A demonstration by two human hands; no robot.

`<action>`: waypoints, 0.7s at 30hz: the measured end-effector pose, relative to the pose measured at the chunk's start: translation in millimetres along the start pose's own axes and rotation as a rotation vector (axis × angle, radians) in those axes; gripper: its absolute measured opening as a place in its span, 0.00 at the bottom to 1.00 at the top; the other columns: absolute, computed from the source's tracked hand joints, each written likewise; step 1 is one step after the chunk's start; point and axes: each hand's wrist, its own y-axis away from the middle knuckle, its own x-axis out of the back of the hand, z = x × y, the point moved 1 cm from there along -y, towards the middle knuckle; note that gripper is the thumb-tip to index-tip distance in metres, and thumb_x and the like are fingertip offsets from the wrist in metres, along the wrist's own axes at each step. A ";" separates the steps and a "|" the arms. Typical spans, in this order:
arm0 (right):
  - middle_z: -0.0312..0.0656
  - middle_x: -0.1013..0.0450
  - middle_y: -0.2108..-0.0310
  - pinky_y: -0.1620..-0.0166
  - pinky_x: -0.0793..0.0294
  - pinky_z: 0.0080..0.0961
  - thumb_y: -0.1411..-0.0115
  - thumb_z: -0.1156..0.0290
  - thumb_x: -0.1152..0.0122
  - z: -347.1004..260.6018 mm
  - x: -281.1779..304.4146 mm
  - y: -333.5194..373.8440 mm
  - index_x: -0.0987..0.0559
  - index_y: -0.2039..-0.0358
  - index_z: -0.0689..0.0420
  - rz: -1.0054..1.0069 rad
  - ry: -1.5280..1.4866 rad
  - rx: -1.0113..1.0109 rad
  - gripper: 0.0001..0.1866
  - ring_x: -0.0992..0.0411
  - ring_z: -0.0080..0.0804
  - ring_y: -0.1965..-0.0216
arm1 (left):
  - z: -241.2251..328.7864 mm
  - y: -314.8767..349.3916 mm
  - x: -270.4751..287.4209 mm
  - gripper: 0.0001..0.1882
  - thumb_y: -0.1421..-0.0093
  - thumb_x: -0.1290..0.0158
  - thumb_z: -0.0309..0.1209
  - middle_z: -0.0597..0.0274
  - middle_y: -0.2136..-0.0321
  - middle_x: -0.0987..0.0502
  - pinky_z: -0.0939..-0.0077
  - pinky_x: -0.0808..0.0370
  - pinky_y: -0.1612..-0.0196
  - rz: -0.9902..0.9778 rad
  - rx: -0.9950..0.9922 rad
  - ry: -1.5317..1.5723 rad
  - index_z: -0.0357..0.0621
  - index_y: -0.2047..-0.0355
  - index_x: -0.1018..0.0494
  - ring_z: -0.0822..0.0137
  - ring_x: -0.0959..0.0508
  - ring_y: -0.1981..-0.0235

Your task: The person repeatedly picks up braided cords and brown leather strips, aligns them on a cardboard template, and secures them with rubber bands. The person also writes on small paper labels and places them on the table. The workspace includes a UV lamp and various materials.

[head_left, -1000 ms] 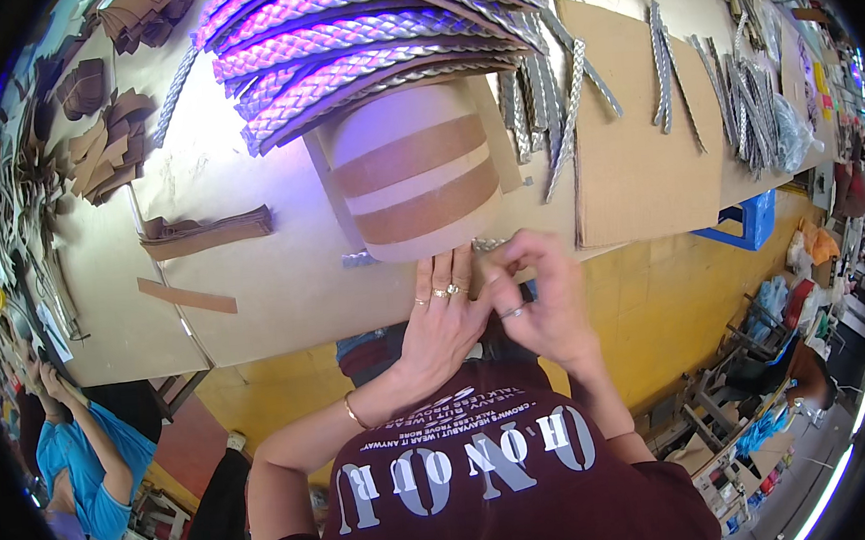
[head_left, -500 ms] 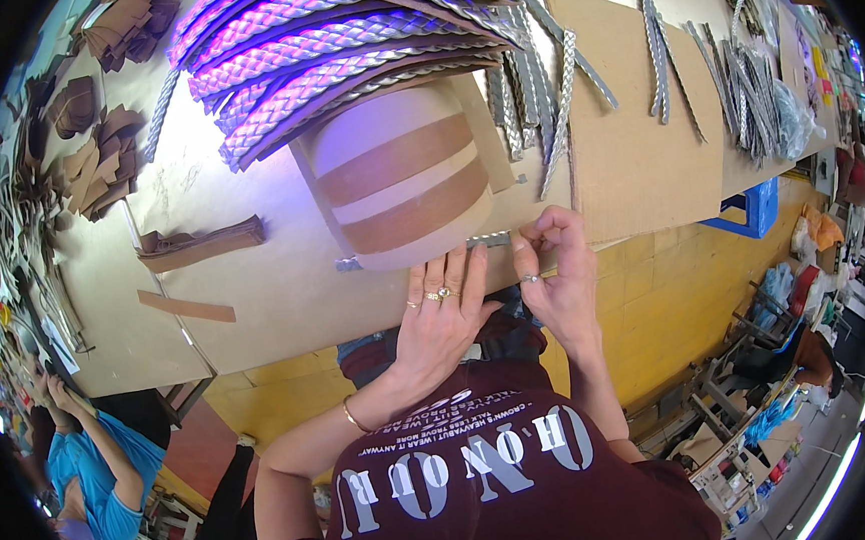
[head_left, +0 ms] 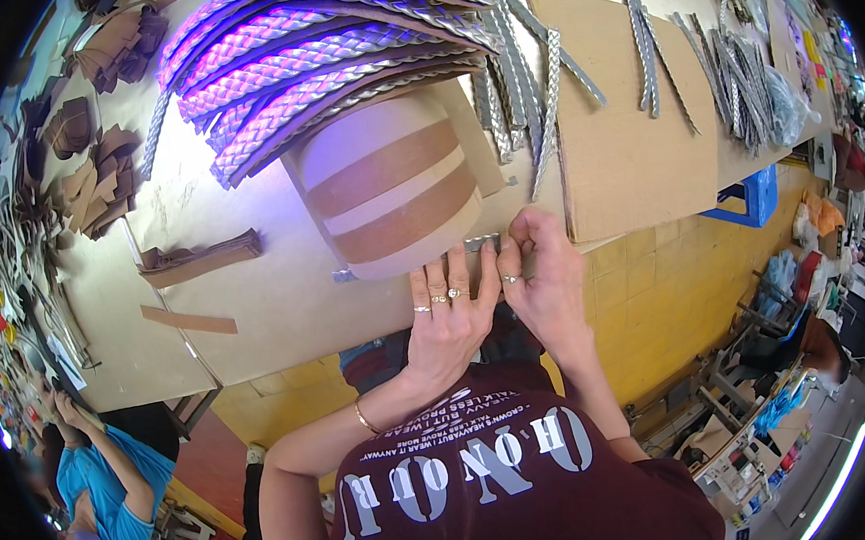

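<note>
A rounded beige form (head_left: 375, 196) with two brown strips (head_left: 390, 235) across it lies near the table's front edge. Along its near side runs a silver braided strip (head_left: 484, 242), partly hidden by the form and my fingers. My left hand (head_left: 451, 314) has its fingers stretched out, the tips resting at the form's near edge over the strip. Just right of it, my right hand (head_left: 549, 287) is closed, thumb and bent index finger pinched together at the strip's right end. The fingertips cover whatever part of it they grip.
A pile of silver braided bands (head_left: 328, 62) rests behind and on the form. More strips (head_left: 547, 111) lie beside a cardboard sheet (head_left: 636, 165) on the right. Brown pieces (head_left: 206, 256) are at the left. Another person in a blue top (head_left: 116, 483) is at lower left.
The view has shifted slightly. My left hand's fingers have spread a little, its index finger now close to my right thumb. My right hand has moved slightly left, still pinching at the strip's end.
</note>
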 end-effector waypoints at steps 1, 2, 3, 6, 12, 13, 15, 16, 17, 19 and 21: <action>0.41 0.29 0.74 0.69 0.28 0.25 0.43 0.80 0.41 -0.5 1.6 0.2 0.30 0.58 0.60 -0.030 -0.054 -0.099 0.13 0.30 0.27 0.75 | -0.6 -0.6 0.6 0.29 0.42 0.48 0.48 0.38 0.41 0.36 0.50 0.38 0.38 0.008 -0.007 -0.022 0.49 0.43 0.31 0.43 0.33 0.40; 0.42 0.28 0.73 0.67 0.28 0.27 0.44 0.80 0.40 -1.5 4.7 1.5 0.30 0.56 0.60 -0.060 -0.109 -0.197 0.15 0.29 0.31 0.73 | -0.9 -1.1 1.1 0.25 0.41 0.49 0.45 0.40 0.43 0.33 0.50 0.37 0.39 0.003 -0.004 -0.003 0.50 0.45 0.30 0.44 0.31 0.43; 0.44 0.28 0.72 0.65 0.28 0.29 0.44 0.80 0.40 -2.0 7.3 2.3 0.30 0.54 0.60 -0.096 -0.166 -0.287 0.17 0.28 0.35 0.71 | -0.7 -1.4 1.8 0.22 0.40 0.51 0.41 0.43 0.46 0.30 0.50 0.35 0.40 0.008 0.003 0.015 0.51 0.46 0.29 0.45 0.29 0.45; 0.41 0.29 0.71 0.64 0.29 0.27 0.43 0.80 0.40 0.5 19.1 -1.4 0.32 0.51 0.60 -0.055 -0.266 -0.257 0.20 0.30 0.31 0.70 | 1.1 -1.8 2.0 0.20 0.38 0.53 0.38 0.46 0.49 0.27 0.50 0.33 0.41 0.014 0.018 0.028 0.52 0.47 0.28 0.45 0.27 0.48; 0.37 0.30 0.71 0.62 0.31 0.21 0.44 0.82 0.39 -0.1 16.4 -3.8 0.34 0.50 0.62 -0.086 -0.189 -0.272 0.22 0.33 0.24 0.70 | 4.4 -1.6 -2.1 0.32 0.42 0.48 0.55 0.35 0.42 0.35 0.48 0.33 0.42 0.008 0.011 -0.004 0.49 0.44 0.31 0.40 0.31 0.44; 0.38 0.30 0.71 0.63 0.31 0.23 0.44 0.82 0.39 -0.5 15.7 -3.9 0.34 0.50 0.62 -0.082 -0.198 -0.271 0.22 0.33 0.25 0.70 | 4.3 -1.5 -2.5 0.31 0.42 0.48 0.54 0.35 0.42 0.35 0.48 0.33 0.42 0.017 0.010 -0.014 0.49 0.44 0.31 0.40 0.30 0.44; 0.40 0.30 0.71 0.64 0.29 0.26 0.43 0.81 0.40 -1.2 15.5 -3.6 0.34 0.50 0.62 -0.075 -0.213 -0.274 0.21 0.33 0.29 0.71 | 3.8 -1.4 -3.2 0.30 0.42 0.49 0.53 0.34 0.43 0.34 0.48 0.33 0.43 0.016 -0.001 -0.033 0.49 0.44 0.31 0.40 0.30 0.44; 0.40 0.30 0.71 0.65 0.30 0.26 0.43 0.81 0.40 -1.4 15.9 -3.3 0.34 0.50 0.62 -0.079 -0.220 -0.273 0.22 0.33 0.29 0.71 | 3.8 -1.4 -3.2 0.30 0.41 0.49 0.53 0.34 0.43 0.34 0.48 0.32 0.43 0.018 -0.008 -0.042 0.49 0.44 0.31 0.40 0.30 0.44; 0.40 0.30 0.71 0.65 0.30 0.26 0.44 0.81 0.39 -1.5 16.4 -3.1 0.34 0.49 0.62 -0.084 -0.228 -0.272 0.22 0.33 0.29 0.72 | 3.8 -1.5 -3.2 0.28 0.41 0.49 0.51 0.34 0.43 0.34 0.48 0.32 0.43 0.018 -0.006 -0.036 0.49 0.45 0.31 0.40 0.30 0.45; 0.40 0.30 0.71 0.65 0.30 0.26 0.44 0.81 0.39 -1.9 16.8 -2.7 0.35 0.49 0.62 -0.091 -0.232 -0.262 0.22 0.33 0.29 0.72 | 3.8 -1.7 -2.9 0.25 0.39 0.50 0.48 0.34 0.43 0.34 0.48 0.32 0.43 0.018 -0.004 -0.026 0.50 0.45 0.31 0.40 0.30 0.45; 0.40 0.30 0.71 0.65 0.30 0.26 0.44 0.81 0.39 -2.4 15.5 -2.1 0.35 0.49 0.63 -0.096 -0.225 -0.241 0.23 0.33 0.29 0.72 | 4.1 -2.2 -2.9 0.23 0.38 0.51 0.43 0.34 0.43 0.34 0.47 0.32 0.43 0.020 0.002 -0.019 0.50 0.45 0.31 0.40 0.29 0.45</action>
